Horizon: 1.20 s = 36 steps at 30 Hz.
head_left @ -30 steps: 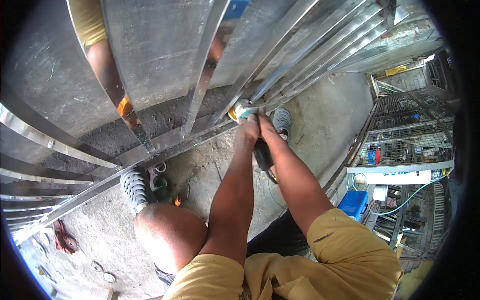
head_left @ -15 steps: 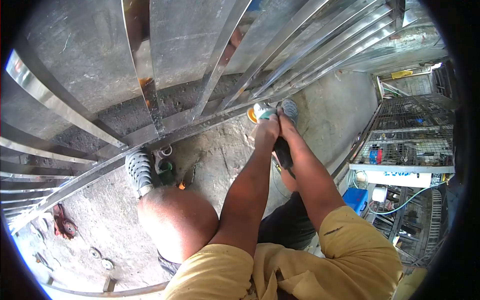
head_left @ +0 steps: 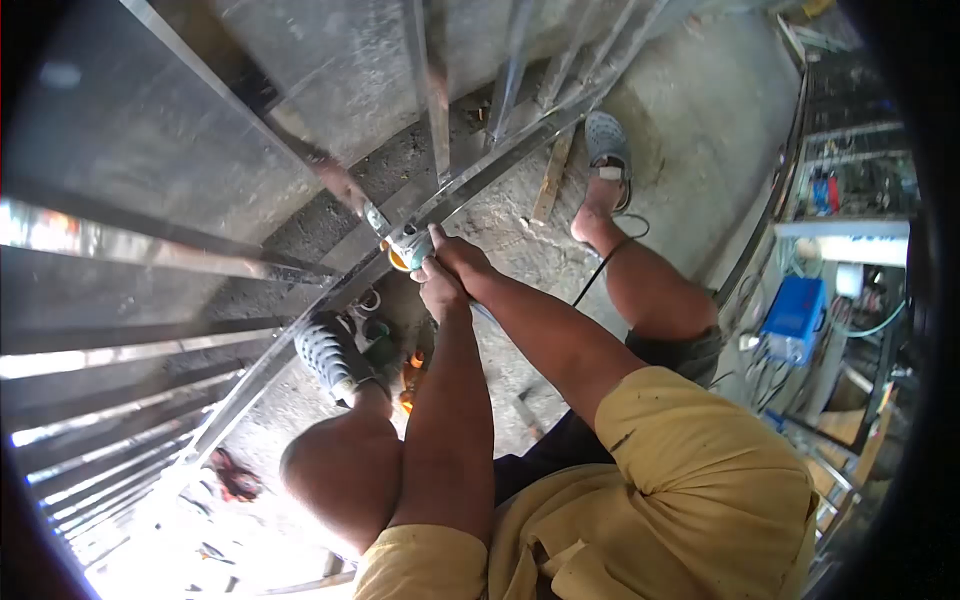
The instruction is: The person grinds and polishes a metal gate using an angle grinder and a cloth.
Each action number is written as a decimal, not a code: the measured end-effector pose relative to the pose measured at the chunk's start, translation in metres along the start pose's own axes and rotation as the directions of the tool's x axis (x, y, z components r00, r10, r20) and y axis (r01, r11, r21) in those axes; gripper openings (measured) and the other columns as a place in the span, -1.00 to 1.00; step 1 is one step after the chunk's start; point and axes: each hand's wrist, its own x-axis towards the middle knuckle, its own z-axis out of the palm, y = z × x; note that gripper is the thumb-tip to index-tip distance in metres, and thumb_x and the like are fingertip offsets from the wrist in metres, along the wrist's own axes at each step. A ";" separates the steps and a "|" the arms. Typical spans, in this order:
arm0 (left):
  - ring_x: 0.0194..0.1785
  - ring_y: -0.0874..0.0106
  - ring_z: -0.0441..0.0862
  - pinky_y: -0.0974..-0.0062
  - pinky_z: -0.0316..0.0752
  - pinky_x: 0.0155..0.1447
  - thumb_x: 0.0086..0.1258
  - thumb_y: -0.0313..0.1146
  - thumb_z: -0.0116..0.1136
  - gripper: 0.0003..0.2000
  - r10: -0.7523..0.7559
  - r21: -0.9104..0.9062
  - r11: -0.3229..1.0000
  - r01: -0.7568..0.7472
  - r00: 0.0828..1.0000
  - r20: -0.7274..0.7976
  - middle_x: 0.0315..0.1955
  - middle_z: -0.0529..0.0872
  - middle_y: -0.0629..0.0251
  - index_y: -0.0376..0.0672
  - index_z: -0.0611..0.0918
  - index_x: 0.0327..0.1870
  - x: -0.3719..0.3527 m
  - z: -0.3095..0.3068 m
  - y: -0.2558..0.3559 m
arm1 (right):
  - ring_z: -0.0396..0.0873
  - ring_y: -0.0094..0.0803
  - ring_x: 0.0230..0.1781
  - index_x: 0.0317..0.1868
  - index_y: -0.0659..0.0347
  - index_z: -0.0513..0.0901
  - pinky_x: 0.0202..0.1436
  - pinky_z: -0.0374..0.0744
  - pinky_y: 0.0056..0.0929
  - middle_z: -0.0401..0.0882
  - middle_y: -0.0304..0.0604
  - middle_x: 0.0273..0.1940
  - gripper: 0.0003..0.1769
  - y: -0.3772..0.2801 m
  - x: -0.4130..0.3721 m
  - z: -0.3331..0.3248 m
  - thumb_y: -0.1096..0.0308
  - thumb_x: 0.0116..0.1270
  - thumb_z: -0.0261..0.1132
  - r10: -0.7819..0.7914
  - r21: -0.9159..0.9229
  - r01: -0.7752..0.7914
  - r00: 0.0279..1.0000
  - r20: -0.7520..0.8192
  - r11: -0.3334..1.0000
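Observation:
Both of my hands grip an angle grinder [head_left: 421, 256] with a pale metal head, a teal body and an orange-yellow disc [head_left: 398, 258]. My left hand [head_left: 441, 292] is closed on the near side of its body. Wrapped round it just to the right is my right hand [head_left: 460, 260]. The disc sits right at the bottom rail [head_left: 475, 180] of a shiny metal grille, close to where an upright bar [head_left: 335, 178] meets the rail. My hands hide much of the grinder's body.
My shoes, the left one [head_left: 330, 352] and the right one [head_left: 606, 140], stand either side. A dark cord [head_left: 600, 270] passes my right leg. An orange tool [head_left: 411, 375] and a wooden strip [head_left: 553, 178] lie on the floor. A blue box [head_left: 795, 318] is at right.
The grinder, in both hands, has moved left along the rail to a bar joint. My view has turned, and my right foot and knee now show further right, clear of my arms.

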 end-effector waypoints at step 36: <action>-0.57 0.38 0.64 0.51 0.50 -0.51 0.51 -0.12 0.15 -0.66 0.922 0.136 0.175 -0.975 0.114 -0.369 -0.50 0.72 0.05 -0.30 0.60 -0.07 -0.212 -0.122 0.380 | 0.69 -0.08 0.12 0.39 0.15 0.25 0.14 0.66 -0.15 0.69 0.03 0.09 -0.13 0.041 0.061 -0.171 0.25 0.08 0.45 0.079 -0.028 -0.092 0.948 -0.307 0.995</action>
